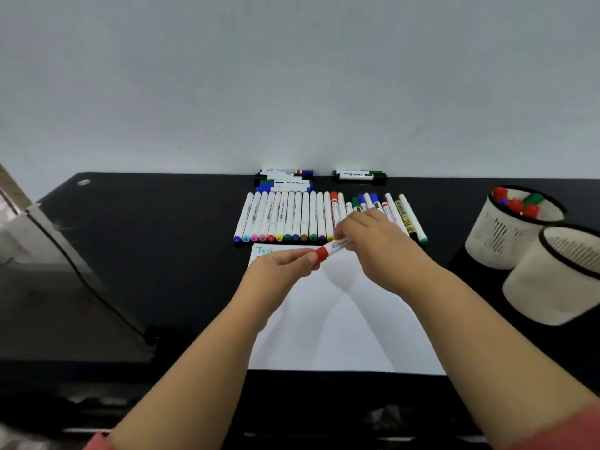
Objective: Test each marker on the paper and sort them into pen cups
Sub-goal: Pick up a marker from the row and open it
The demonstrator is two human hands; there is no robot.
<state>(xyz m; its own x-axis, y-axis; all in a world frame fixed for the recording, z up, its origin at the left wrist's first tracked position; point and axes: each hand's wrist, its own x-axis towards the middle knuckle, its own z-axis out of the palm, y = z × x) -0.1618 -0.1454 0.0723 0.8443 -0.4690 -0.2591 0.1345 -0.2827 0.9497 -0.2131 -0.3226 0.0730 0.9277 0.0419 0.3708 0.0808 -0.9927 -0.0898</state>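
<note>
both hands meet above the top edge of the white paper, sharing one red-capped marker. the left hand pinches the red cap between thumb and fingers, while the right hand grips the white barrel, so the marker hangs tilted just over the paper, cap end nearer the left. green lettering shows at the paper's top left corner. behind the hands a row of markers lies side by side on the dark surface, with more markers stacked near the wall. at the right stand two pale pen cups: the far cup holds red, green and blue caps, the near cup sits just in front of it.
</note>
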